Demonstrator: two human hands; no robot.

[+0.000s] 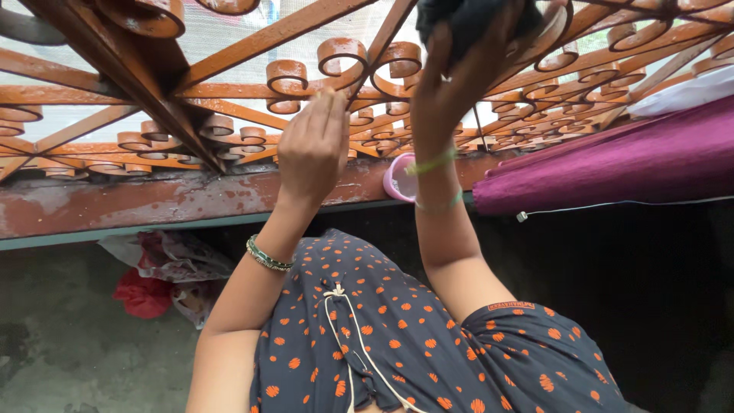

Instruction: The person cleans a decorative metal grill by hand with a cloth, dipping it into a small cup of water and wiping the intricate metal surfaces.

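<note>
Two hands are raised at one orange scrolled iron grille (229,92): the left hand (312,149) and the right hand (451,84). One dark cloth (466,19) sits in the right hand's grip. One beaded bangle (267,256) circles the left wrist; two thin bands (436,183) circle the right. One pink plastic cup (397,177) stands on the one ledge (153,200). One magenta curtain (612,164) hangs at the right. On the floor lie one red bag (141,294) and one crumpled clear bag (172,256).

Glossy orange-painted metal grille (229,92), dark soft cloth (466,23) in right hand (459,84), plush magenta fabric (612,164), worn sill (153,203)
</note>
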